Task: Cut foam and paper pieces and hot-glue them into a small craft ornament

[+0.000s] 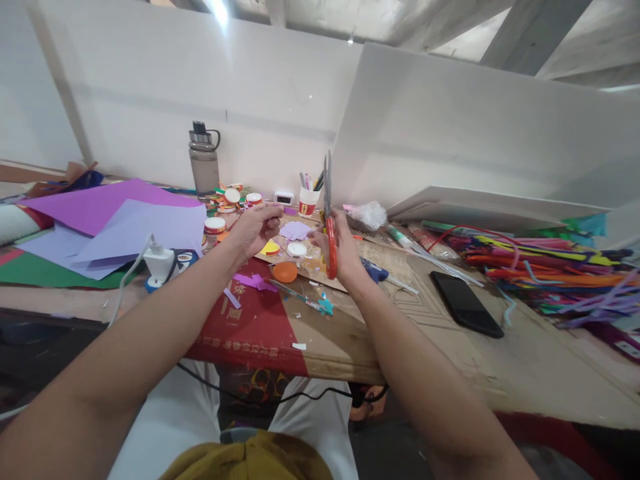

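Red-handled scissors point(331, 247) stand with their blades pointing up, gripped in my right hand point(345, 243) above the table. My left hand point(260, 227) is closed, thumb and fingers pinched together; whatever is between them is too small to make out. Pale lilac paper pieces point(296, 231) lie on the table between my hands. Below them are a white round lid point(297, 250), a yellow disc point(271, 248) and an orange disc point(285, 271). Purple paper scraps point(256, 283) rest on the red part of the cardboard point(250, 333).
Lilac and purple sheets point(140, 230) and a white plug adapter point(160, 263) are on the left. A water bottle point(204, 163) and a paper cup of pens point(309, 200) stand at the back. On the right lie a black phone point(465, 303) and colourful pipe cleaners point(550, 267).
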The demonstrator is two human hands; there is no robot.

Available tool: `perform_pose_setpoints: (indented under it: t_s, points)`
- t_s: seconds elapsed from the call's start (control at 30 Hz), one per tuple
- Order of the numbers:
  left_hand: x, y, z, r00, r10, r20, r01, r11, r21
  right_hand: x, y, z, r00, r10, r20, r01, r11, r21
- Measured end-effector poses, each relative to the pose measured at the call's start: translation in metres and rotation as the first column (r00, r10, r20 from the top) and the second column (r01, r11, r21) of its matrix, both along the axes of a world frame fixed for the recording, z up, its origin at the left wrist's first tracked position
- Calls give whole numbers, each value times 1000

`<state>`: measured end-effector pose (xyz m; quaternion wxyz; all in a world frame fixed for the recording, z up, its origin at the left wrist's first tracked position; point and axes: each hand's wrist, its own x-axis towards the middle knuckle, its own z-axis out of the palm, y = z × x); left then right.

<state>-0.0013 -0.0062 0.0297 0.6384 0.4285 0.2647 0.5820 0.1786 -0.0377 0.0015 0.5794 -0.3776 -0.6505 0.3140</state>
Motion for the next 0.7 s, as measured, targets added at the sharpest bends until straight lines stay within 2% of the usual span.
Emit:
perform_pose_setpoints:
  t_s: [0.17,0.27,0.57,0.7]
  points:
    - [-6,3,5,999,46,20,-46,999,-7,2,-5,-3,972,63,227,-52,997,-57]
    - [-7,3,6,997,73,18,-74,997,17,1,-9,-2,950,109,294,-92,993,-71]
    - [-9,8,2,979,174,-106,-167,984,68,-4,-14,-2,945,201,257,-153,969,-196]
    - [-9,6,3,973,178,-146,-168,983,78,-6,-19,1,953,218,211,-173,962,-212]
